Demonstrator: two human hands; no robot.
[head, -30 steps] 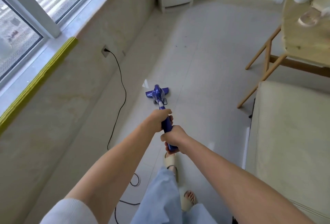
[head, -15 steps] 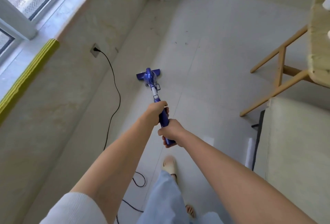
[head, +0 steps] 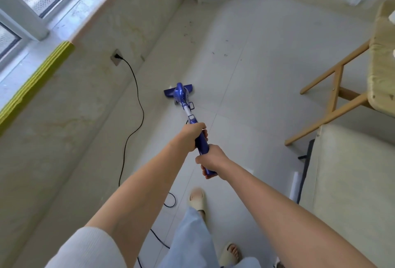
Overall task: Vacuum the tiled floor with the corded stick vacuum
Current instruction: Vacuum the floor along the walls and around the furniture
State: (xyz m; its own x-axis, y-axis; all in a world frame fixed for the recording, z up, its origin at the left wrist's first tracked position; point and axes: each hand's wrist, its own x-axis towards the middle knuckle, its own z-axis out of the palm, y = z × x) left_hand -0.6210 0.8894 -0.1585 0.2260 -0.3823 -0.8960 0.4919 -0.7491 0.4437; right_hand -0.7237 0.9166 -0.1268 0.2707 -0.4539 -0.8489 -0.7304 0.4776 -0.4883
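The blue corded stick vacuum [head: 185, 105] stands tilted on the tiled floor [head: 256, 88], its floor head [head: 179, 91] flat on the tiles near the wall. The left hand [head: 193, 134] grasps the handle shaft higher up; the right hand [head: 210, 160] is wrapped around its end. Judged rigid and light, it steers best from this two-handed hold, keeping the power cord [head: 136, 101] clear.
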